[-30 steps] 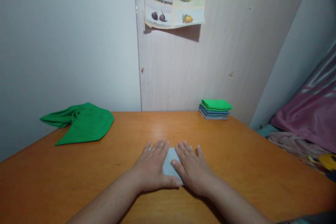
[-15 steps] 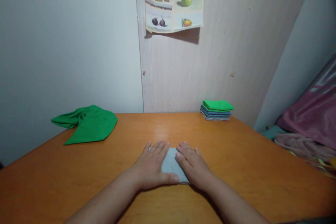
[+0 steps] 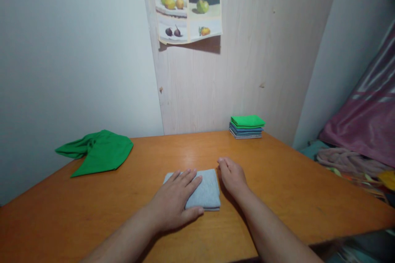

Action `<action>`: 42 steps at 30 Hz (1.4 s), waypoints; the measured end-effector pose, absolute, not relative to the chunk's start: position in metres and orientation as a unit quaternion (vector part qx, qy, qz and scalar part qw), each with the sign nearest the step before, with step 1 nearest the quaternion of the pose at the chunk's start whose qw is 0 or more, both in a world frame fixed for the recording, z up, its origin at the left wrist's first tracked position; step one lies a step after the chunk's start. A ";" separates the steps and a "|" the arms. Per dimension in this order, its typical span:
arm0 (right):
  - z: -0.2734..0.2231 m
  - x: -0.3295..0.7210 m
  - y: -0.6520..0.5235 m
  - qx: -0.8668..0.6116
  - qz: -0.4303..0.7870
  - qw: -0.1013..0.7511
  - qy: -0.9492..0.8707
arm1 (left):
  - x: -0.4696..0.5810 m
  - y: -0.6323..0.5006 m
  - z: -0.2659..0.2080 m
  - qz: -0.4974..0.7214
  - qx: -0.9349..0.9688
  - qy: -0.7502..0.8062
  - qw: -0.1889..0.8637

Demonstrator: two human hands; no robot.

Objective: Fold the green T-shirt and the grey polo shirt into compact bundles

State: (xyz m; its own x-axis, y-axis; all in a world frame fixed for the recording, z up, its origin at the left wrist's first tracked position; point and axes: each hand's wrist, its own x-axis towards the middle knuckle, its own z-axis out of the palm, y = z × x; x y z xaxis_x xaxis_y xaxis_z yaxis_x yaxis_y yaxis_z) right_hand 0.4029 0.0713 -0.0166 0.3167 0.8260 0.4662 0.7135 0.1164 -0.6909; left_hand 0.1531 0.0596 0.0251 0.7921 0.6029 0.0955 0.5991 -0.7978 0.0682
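Observation:
A folded light grey-blue cloth (image 3: 208, 191) lies flat near the middle of the table, its layered edge showing at the front. My left hand (image 3: 177, 199) rests palm down over the cloth's left part, fingers stretched out and thumb along the front edge. Just beyond the cloth's right edge is my right hand (image 3: 233, 176), with its fingers curled in and nothing visible in them. It stands apart from the cloth, close to the far right corner.
On the orange-brown wooden table (image 3: 123, 213), a loose green cloth (image 3: 106, 152) lies at the far left. A stack of folded cloths (image 3: 247, 127), green on top, stands at the back right. Walls bound the back. Pink fabric (image 3: 364, 123) hangs at the right.
My right hand has lifted off the cloth to its right side and curled its fingers. My left hand stays flat on the cloth. The view has shifted slightly to the right.

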 end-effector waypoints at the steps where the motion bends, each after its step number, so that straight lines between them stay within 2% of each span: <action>1: -0.017 0.403 0.072 -0.664 0.064 0.467 -0.581 | 0.153 0.059 0.023 0.062 0.945 0.322 0.012; 10: -0.032 0.411 0.089 -0.651 0.161 0.529 -0.519 | 0.150 0.059 0.011 0.089 0.941 0.327 -0.022; 17: -0.034 0.410 0.091 -0.646 0.173 0.533 -0.519 | 0.151 0.055 0.017 0.079 0.947 0.311 -0.012; 30: -0.029 0.407 0.088 -0.619 0.210 0.554 -0.516 | 0.166 0.050 0.011 0.071 0.947 0.301 -0.081; 33: -0.029 0.404 0.088 -0.586 0.255 0.606 -0.473 | 0.168 0.054 0.022 0.107 0.938 0.327 -0.035; 37: -0.020 0.400 0.085 -0.510 0.360 0.683 -0.380 | 0.168 0.063 0.051 0.191 0.904 0.371 0.089; 40: -0.009 0.397 0.078 -0.483 0.437 0.676 -0.344 | 0.169 0.072 0.072 0.300 0.858 0.362 0.207; 42: -0.003 0.393 0.071 -0.446 0.490 0.655 -0.362 | 0.172 0.077 0.079 0.359 0.807 0.340 0.323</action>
State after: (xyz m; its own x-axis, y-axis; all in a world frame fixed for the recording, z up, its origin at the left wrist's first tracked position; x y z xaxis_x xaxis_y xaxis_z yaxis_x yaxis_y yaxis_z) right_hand 0.3927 0.0707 -0.0033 0.2572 0.9657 0.0360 -0.3198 0.1202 -0.9398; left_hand 0.1718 0.0767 0.0793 0.5120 0.7803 0.3591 0.3163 -0.5600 0.7658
